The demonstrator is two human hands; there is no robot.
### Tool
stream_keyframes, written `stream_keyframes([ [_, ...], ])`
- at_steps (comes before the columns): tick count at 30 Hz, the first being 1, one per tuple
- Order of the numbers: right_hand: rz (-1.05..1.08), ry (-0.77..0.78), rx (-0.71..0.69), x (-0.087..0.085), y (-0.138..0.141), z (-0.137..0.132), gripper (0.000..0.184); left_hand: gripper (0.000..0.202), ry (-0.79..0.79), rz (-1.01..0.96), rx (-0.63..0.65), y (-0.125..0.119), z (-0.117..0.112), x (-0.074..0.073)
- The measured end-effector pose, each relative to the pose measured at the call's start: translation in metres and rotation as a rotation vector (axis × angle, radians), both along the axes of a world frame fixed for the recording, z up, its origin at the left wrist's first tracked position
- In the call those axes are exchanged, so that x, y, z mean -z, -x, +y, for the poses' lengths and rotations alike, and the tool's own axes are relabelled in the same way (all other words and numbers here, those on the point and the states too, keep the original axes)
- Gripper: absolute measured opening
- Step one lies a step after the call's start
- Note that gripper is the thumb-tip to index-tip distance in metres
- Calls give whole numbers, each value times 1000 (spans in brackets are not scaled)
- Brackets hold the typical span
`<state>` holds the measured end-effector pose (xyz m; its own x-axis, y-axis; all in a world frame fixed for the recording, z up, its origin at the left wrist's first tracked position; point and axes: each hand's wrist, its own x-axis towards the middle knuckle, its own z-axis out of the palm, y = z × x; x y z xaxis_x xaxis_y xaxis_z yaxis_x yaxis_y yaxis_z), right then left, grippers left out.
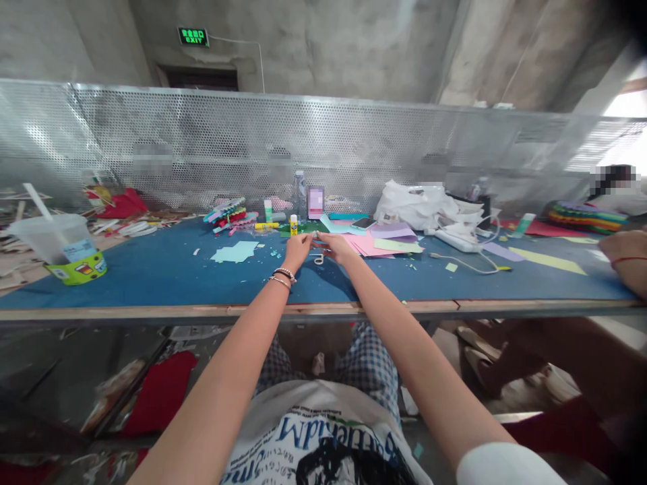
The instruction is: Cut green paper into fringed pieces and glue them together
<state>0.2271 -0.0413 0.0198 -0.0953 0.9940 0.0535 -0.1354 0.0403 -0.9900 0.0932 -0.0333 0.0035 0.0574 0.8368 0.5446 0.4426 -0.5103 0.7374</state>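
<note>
My left hand [300,248] and my right hand [331,246] meet over the blue table top [166,259], fingertips pinched together. Between them is something small and pale, too small to name. Just below the fingers lies a pair of scissors [318,259], partly hidden. A yellow glue stick [294,225] stands upright behind my left hand. Dark green paper [316,229] lies behind both hands. To the right of my right hand spread pink paper sheets [371,246] with purple paper [393,232] on top. Light blue paper [235,252] lies to the left, with small scraps around it.
A phone [316,203] stands upright by a clear bottle [299,192] at the mesh partition [242,135]. A plastic cup [58,239] with a straw is at far left. White bags [412,205], a power strip [455,237] and a cable lie right. Another person's hand [629,256] rests at far right.
</note>
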Motion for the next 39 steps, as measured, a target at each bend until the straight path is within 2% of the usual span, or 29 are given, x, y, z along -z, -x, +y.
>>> stream_keyframes([
  [6, -157, -79, 111, 5, 3, 2, 17, 41, -52, 104, -77, 1, -6, 1],
  [10, -217, -67, 180, 7, 5, 3, 17, 39, -41, 125, -157, 3, -14, -2],
  [14, -279, -56, 138, 6, 6, 1, 21, 37, -5, 36, -231, 6, -15, -4],
  [17, -250, -39, 68, 5, 5, 0, 21, 40, -8, -58, -183, 8, -8, -3],
  [21, -176, -15, 54, 3, 3, -1, 19, 48, 57, -161, -103, 7, 2, 1],
  [25, -194, -29, 11, 2, 3, -3, 20, 47, 114, -235, -48, 5, 3, 1],
  [28, -224, -85, -18, 1, 3, -6, 22, 43, 164, -299, -21, 4, -3, -3],
  [31, -277, -190, -40, 1, 3, -6, 22, 40, 317, -383, 44, 7, -7, -8],
  [36, -374, -444, 129, 7, 0, 5, 13, 32, 599, -520, 192, 16, -4, -10],
  [39, -346, -431, 139, 8, -3, 7, 20, 32, 624, -512, 227, 19, -2, -9],
])
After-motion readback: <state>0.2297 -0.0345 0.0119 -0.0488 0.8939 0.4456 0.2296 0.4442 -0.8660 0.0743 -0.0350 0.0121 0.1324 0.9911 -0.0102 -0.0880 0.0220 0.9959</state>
